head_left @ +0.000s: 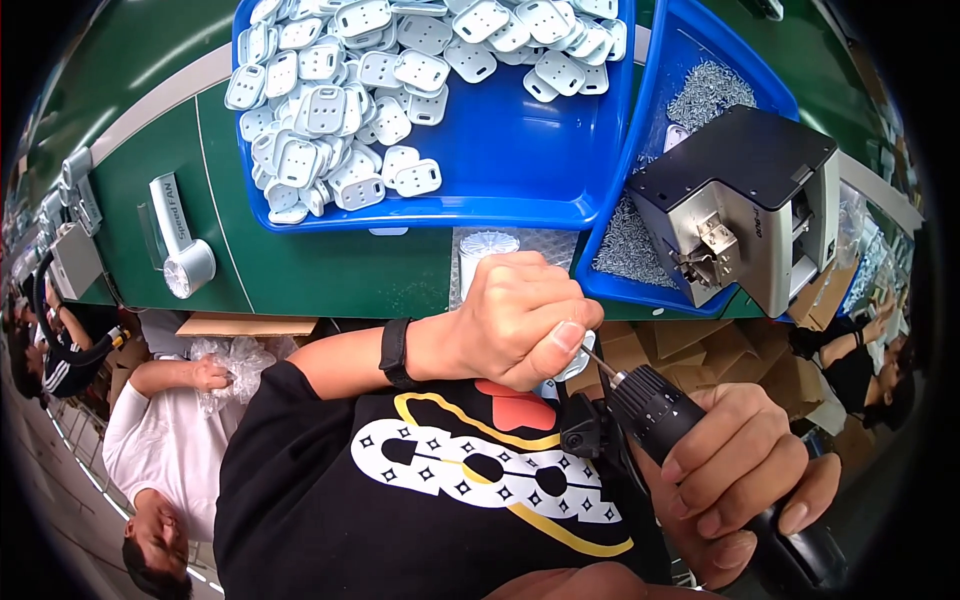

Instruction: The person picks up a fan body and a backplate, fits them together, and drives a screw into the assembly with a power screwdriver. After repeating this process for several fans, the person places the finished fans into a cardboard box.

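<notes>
head view: l hand [525, 318] is curled tight round a small pale part [578, 362], mostly hidden by fingers, held just in front of the black shirt. r hand [740, 465] is wrapped round a blk power driver [652, 408], its thin bit angled up-left to the part; can't tell if tip's touching. beyond: blue tray [540, 165] w/ piled pale plates [322, 110], mostly l side; screw feeder [745, 170] to the r, amid loose screws [708, 92].
</notes>
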{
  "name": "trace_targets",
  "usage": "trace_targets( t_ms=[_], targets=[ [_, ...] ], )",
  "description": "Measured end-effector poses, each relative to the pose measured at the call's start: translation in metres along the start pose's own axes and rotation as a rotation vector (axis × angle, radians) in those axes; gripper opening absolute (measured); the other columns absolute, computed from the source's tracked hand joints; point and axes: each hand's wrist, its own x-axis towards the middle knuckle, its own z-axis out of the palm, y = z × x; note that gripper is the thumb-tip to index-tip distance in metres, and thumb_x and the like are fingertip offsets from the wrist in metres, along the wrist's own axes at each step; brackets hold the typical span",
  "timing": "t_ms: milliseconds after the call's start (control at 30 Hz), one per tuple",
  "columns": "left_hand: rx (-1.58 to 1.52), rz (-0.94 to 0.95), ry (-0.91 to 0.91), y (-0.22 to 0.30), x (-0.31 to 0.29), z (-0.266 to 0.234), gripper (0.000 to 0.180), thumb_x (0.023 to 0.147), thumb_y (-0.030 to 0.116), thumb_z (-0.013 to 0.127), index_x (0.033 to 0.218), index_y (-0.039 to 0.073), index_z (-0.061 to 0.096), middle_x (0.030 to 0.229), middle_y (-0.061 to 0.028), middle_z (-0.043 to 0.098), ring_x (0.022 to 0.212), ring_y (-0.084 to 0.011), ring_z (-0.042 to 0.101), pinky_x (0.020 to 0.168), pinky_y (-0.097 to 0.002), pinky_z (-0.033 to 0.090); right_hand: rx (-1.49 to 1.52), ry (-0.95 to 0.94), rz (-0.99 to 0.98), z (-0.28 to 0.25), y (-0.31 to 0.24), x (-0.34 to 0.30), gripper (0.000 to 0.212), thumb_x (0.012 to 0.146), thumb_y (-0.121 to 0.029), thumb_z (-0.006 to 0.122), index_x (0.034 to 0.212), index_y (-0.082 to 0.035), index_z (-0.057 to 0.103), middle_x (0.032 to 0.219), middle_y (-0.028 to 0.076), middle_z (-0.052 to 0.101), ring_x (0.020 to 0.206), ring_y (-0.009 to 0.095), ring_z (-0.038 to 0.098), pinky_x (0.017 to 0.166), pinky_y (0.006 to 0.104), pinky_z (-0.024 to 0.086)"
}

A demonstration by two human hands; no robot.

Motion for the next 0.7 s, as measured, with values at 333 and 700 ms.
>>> trace_targets(
  t_ms=[333, 700],
  targets=[
    [0.072, -0.034, -0.063, 0.022, 0.002, -0.018, 0.022, 0.09, 0.014, 0.05, 0.076, 0.005, 0.064, 0.062, -0.0057, 0.057, 0.051, -0.0219, 0.054, 0.05, -0.0358, 0.041, 0.134, -0.002, -0.03, 0.005, -0.005, 0.003, 0.034, 0.085, -0.008, 0.066, 0.11, -0.008, 0.043, 0.068, 0.001, 0.053, 0.053, 0.012, 0.054, 0.055, 0.0277, 0.049],
    [1.241, 0.067, -0.029, -0.081, 0.163, -0.299, 0.039, 0.097, 0.034, 0.053, 0.073, 0.004, 0.063, 0.066, -0.0184, 0.061, 0.069, -0.0403, 0.064, 0.062, -0.0488, 0.052, -0.906, -0.413, 0.423, 0.061, 0.091, 0.017, 0.037, 0.083, -0.006, 0.075, 0.113, -0.002, 0.054, 0.081, 0.012, 0.069, 0.067, 0.027, 0.068, 0.063, 0.0382, 0.052]
  ],
)
